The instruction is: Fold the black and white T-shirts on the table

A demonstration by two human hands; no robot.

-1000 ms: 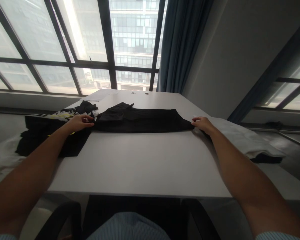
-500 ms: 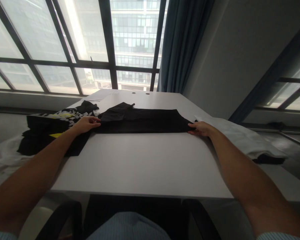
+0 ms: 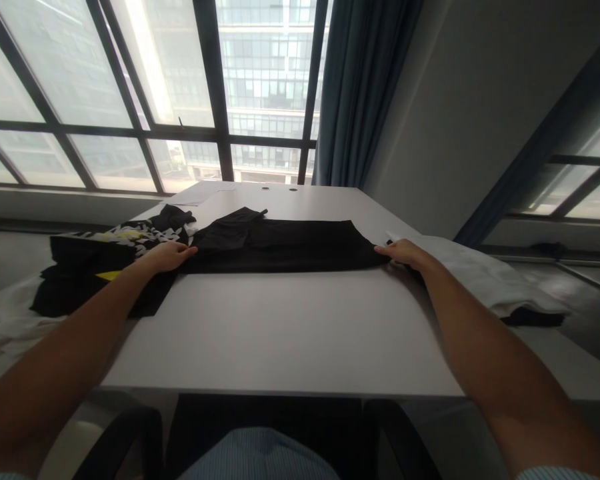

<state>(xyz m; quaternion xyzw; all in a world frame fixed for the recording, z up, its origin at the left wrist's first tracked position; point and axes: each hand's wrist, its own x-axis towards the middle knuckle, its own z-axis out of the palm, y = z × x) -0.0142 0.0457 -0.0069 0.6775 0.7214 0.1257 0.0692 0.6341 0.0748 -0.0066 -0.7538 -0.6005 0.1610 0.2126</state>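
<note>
A black garment (image 3: pixel 300 243) lies folded into a wide, low strip across the white table (image 3: pixel 285 333). I cannot make out what kind of garment it is. On its left part, a folded-over flap rises to a peak, with a narrow bit sticking out. My left hand (image 3: pixel 167 256) pinches its left end between thumb and fingers. At the opposite end, my right hand (image 3: pixel 404 253) grips the right corner, thumb on top and the other fingers partly hidden. The near edge runs nearly straight between both hands.
Left of my left forearm lies a heap of black, white and yellow patterned clothes (image 3: pixel 105 257), with white cloth (image 3: pixel 10 320) beside it. A white folded stack (image 3: pixel 475 277) with a black piece below sits at right. Paper (image 3: pixel 195 193) lies at the far left.
The garment's near edge sits slightly lower in view, nearer to me. My right fingers, spread along the corner before, are now tucked tighter. Both hands stay at the same ends.
</note>
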